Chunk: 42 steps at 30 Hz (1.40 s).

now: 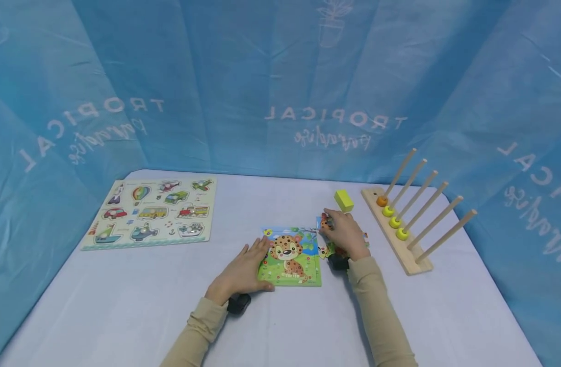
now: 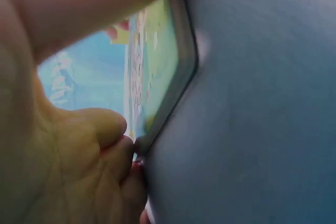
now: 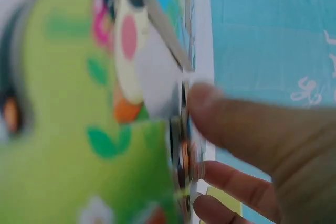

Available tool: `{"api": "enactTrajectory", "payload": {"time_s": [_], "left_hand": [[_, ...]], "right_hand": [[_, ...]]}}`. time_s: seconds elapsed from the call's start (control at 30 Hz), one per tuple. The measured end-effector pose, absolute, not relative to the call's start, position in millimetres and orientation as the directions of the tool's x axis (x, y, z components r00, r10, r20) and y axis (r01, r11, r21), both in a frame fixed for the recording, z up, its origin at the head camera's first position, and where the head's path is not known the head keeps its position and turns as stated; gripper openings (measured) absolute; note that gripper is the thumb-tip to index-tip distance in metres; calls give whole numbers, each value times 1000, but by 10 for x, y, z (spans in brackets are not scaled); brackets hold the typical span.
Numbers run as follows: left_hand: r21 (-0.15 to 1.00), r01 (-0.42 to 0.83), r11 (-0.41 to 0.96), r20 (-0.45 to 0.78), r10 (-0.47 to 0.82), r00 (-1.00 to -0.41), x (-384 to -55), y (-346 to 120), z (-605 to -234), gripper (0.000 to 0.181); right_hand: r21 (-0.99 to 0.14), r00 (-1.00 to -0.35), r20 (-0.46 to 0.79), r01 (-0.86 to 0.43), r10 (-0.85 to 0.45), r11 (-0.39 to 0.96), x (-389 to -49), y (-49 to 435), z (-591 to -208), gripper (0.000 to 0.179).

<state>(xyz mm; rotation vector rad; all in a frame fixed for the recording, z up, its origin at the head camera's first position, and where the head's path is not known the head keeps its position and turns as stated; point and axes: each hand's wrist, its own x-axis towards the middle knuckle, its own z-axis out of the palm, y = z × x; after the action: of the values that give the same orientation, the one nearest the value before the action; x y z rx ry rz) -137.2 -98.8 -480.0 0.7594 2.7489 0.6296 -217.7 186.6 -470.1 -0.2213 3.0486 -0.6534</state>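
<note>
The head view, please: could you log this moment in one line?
left hand: touching leopard picture; right hand: at puzzle pieces; yellow block: beyond right hand

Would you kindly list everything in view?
Table: one, white, centre
Curtain: one, blue, behind table
Vehicle puzzle: one, multicoloured, left
Leopard board: one, green and blue, centre
Loose puzzle pieces: several, multicoloured, right of leopard board
Block: one, yellow, beyond loose pieces
Peg rack: one with six pegs, wooden, right
Beads: four, one orange, three yellow, on pegs
Sleeves: two, beige, foreground
Wrist devices: two, black, near sleeves
Left hand: one, bare, at leopard board
Right hand: one, bare, at loose pieces
</note>
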Motion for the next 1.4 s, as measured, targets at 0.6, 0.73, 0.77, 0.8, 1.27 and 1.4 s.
{"api": "enactTrajectory", "payload": {"time_s": [0.6, 0.73, 0.77, 0.8, 1.27, 1.4], "left_hand": [[487, 420, 766, -99, 526, -845, -1391, -1041, -4887, 111], [501, 422, 755, -87, 529, -844, -1375, -1065, -4893, 110], [504, 425, 752, -85, 533, -842, -1375, -1071, -4895, 110], [507, 428, 748, -83, 536, -840, -1375, -1076, -4894, 110], [507, 467, 724, -51, 567, -822, -1402, -1047, -4905, 109], [509, 466, 724, -55, 567, -822, -1395, -1059, -4903, 109]], "right_hand": [[-733, -997, -4, 53, 73, 678, -2061, 1995, -4681, 25], [-832, -988, -64, 130, 140, 539, -2051, 1974, -4676, 21], [-853, -986, -87, 146, 140, 501, -2052, 1953, -4670, 22], [-872, -984, -107, 160, 140, 463, -2054, 1924, -4667, 22], [-968, -982, -174, 157, -74, 197, -1965, 1329, -4835, 13], [-932, -991, -95, 55, -94, 359, -1905, 1215, -4867, 13]]}}
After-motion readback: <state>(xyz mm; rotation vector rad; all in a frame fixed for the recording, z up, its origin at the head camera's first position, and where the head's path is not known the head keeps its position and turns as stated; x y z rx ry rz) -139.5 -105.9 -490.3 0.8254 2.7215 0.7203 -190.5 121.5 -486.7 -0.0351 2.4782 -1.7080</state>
